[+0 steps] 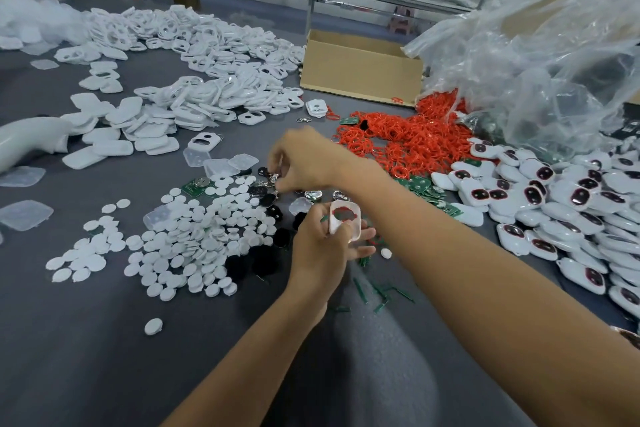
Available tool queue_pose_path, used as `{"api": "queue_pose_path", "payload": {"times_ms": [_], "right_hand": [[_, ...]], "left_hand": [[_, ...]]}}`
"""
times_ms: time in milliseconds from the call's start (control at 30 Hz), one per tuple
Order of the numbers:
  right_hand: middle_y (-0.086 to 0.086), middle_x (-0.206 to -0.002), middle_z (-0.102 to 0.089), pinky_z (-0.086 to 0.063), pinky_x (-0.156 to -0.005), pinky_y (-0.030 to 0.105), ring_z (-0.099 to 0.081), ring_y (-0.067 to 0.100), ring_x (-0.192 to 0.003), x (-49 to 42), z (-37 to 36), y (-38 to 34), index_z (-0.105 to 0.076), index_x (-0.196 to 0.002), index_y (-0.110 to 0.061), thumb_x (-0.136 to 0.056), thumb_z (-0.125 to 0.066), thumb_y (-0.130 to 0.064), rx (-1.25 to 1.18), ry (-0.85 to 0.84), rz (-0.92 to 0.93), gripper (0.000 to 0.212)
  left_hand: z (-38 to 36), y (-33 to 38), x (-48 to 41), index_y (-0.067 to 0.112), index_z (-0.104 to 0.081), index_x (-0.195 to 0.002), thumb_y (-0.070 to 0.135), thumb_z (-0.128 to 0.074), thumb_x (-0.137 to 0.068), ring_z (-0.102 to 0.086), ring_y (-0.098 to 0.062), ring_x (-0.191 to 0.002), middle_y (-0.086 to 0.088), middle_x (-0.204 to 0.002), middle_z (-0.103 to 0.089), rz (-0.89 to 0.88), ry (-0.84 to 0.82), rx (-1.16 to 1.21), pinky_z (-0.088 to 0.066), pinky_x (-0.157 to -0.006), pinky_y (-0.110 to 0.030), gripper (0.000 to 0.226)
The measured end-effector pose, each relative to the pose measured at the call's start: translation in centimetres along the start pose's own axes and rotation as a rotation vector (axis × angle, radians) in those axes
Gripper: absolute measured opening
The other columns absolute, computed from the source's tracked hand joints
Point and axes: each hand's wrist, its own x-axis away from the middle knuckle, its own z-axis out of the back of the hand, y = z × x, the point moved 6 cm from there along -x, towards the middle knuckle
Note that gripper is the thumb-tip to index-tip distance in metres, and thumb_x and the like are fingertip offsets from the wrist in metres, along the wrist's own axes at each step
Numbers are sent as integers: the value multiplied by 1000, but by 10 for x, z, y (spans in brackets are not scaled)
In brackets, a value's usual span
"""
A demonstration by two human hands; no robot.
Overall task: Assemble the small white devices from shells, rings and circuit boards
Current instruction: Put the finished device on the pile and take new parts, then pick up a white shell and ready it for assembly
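A grey felt-covered worktable (pixel 104 340) fills the view, with a workshop bench behind it. Near its middle, a small white rounded-rectangular plastic shell (pixel 355 222) sits in the left hand (pixel 322 246), above the palm. The thumb lies across the shell's near edge and the curled fingers grip it from behind. The shell's cut-out face is turned up towards the camera, with red and green showing through the opening. Its long axis runs roughly away from the person, far end raised. Just beyond it, the right hand (pixel 304 163) reaches down with bunched fingertips at a scatter of small shiny metal parts (pixel 273 180); blur hides whether it grips one. Flat white round discs (pixel 194 246) and black round pads (pixel 263 263) lie left of the hands. Green circuit boards (pixel 422 184) and thin red rings (pixel 415 139) lie to the right. Finished white devices with dark windows (pixel 561 204) are heaped farther right.
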Motion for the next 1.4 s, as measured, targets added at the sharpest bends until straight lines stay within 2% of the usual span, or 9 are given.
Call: {"api": "queue_pose_path", "payload": {"times_ms": [100, 233, 500, 800, 867, 1067, 1167, 1267, 1400], "right_hand": [[-7, -65, -65, -48, -65, 12, -56, -3, -58, 34, 33, 18, -76, -84, -12, -73, -77, -14, -354, 283, -29, 11], [-6, -70, -69, -50, -63, 17, -61, 2, -60, 106, 30, 49, -73, -83, -13, -74, -80, -8, -684, 465, -77, 13], [-14, -82, -70, -41, -69, 13, -59, -1, -75, 149, -6, 58, -76, -87, -21, -72, -78, -5, -494, 650, -94, 22], [6, -91, -65, -40, -77, 4, -56, 5, -85, 146, -11, 54, -77, -87, -8, -74, -73, 4, -377, 759, -66, 18], [6, -92, -64, -42, -75, 7, -55, 6, -83, 147, -11, 54, -78, -87, -9, -75, -73, 3, -381, 751, -67, 18], [-2, -96, -64, -46, -79, 15, -59, 6, -89, 148, -13, 54, -77, -94, -11, -82, -65, 2, -484, 665, -73, 21], [-5, -96, -70, -51, -76, 27, -65, 10, -87, 151, -12, 61, -74, -96, -18, -85, -58, 7, -693, 660, -120, 32], [-6, -92, -72, -51, -70, 20, -64, 8, -80, 156, -9, 73, -69, -93, -29, -86, -53, 10, -779, 696, -207, 43], [-9, -88, -71, -49, -74, 23, -62, 1, -75, 165, -5, 92, -69, -92, -28, -85, -51, 11, -689, 676, -317, 43]], "left_hand": [[1, 1, -1, -6, -53, -114, -5, -43, -98, -74, -15, -79, -21, -104, -66, 7, 17, 21, -59, -63, -24, 19], [-1, 1, -1, -2, -61, -108, -4, -45, -99, -74, -14, -83, -17, -101, -70, 24, 20, 86, -59, -67, -23, 18], [-4, 1, 1, 6, -70, -96, -6, -53, -94, -72, -12, -77, -6, -86, -75, 19, -69, 60, -60, -75, -24, 21], [-5, -1, -2, 11, -72, -79, -7, -48, -92, -66, -9, -67, -3, -73, -68, 67, -57, 149, -56, -63, -22, 33], [-4, 0, -3, 12, -72, -78, -4, -48, -94, -67, -11, -68, -4, -74, -68, 52, -35, 154, -56, -61, -23, 34], [1, 0, -2, 0, -67, -107, 0, -51, -97, -69, -25, -90, -21, -100, -70, 15, 11, 106, -60, -75, -31, 19], [1, 2, -1, -2, -64, -104, -3, -50, -96, -73, -19, -79, -19, -92, -72, -5, 45, 116, -60, -68, -27, 17], [3, 4, 0, 1, -60, -103, -3, -51, -95, -74, -25, -80, -20, -91, -74, -5, 83, 137, -60, -64, -27, 13], [6, 6, 0, 12, -55, -96, 1, -53, -95, -74, -25, -87, -11, -89, -76, -32, 93, 69, -59, -80, -37, 10]]}}
